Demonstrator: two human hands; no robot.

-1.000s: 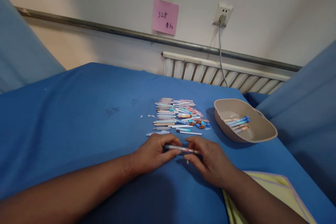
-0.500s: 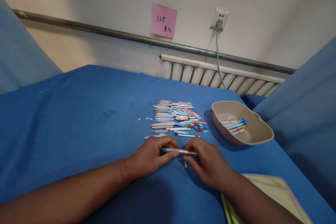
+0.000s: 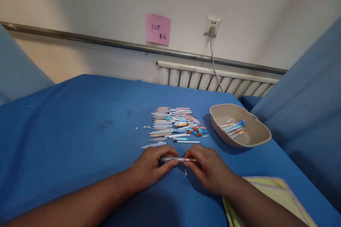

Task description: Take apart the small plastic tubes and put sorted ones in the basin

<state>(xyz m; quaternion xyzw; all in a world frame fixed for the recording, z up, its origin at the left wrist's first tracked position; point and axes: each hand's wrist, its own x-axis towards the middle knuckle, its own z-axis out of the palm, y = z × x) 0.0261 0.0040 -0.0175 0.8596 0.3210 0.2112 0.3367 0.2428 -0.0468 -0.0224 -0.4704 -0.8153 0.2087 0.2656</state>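
Between my two hands a slim pen [image 3: 180, 159] lies level, just above the blue cloth. My left hand [image 3: 153, 165] is closed around its grey left part. The fingers of my right hand [image 3: 209, 166] pinch its right end, which has a pinkish pattern. A small white tip piece [image 3: 185, 172] rests on the cloth below the pen. Just beyond my hands lie rows of pen parts: grey and pale barrels [image 3: 160, 139], thin white refills [image 3: 188, 142], and several blue and brown clip pieces [image 3: 198, 132] at the right.
A beige basket [image 3: 259, 138] at the right holds several pens [image 3: 236, 127]. A folded yellow cloth [image 3: 269, 198] lies under my right forearm. Along the wall run a metal rail [image 3: 119, 43] and a radiator [image 3: 194, 78]. Tiny white bits [image 3: 146, 127] lie left of the rows.
My right hand has shifted left along the pen, so its fingers now sit close to my left hand's fingertips. The whole view has shifted slightly.
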